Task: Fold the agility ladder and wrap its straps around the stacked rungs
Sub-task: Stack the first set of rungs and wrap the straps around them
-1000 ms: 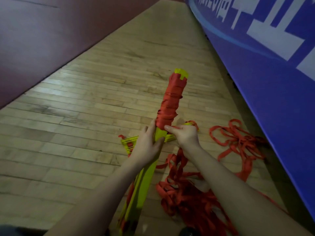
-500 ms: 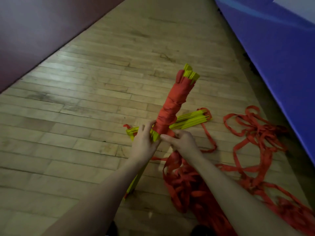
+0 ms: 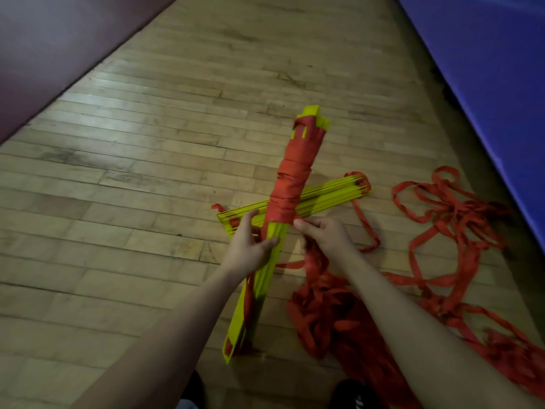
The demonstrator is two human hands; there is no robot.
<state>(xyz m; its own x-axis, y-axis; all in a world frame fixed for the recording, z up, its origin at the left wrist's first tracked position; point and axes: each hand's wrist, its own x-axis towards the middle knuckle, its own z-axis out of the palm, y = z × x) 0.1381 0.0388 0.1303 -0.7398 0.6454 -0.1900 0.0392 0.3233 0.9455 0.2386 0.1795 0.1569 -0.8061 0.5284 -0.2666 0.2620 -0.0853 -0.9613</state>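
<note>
A stack of yellow-green rungs (image 3: pixel 259 293) points away from me, its far half bound in red strap wraps (image 3: pixel 295 172). My left hand (image 3: pixel 250 246) grips the stack just below the wraps. My right hand (image 3: pixel 324 234) pinches the red strap (image 3: pixel 315 261) at the lower edge of the wraps, on the stack's right side. Loose strap runs down from that hand into a red heap (image 3: pixel 330 314) on the floor.
A second bundle of yellow rungs (image 3: pixel 330 196) lies crosswise on the wooden floor (image 3: pixel 132 202) under the held stack. More tangled red strap (image 3: pixel 457 219) spreads to the right, up to a blue padded wall (image 3: pixel 486 84). A dark red wall (image 3: pixel 59 39) rises at left. My shoes (image 3: pixel 351 394) show below.
The camera has tilted down and the held stack now lies lower and flatter over the crosswise bundle. Both hands stay at the lower edge of the wraps.
</note>
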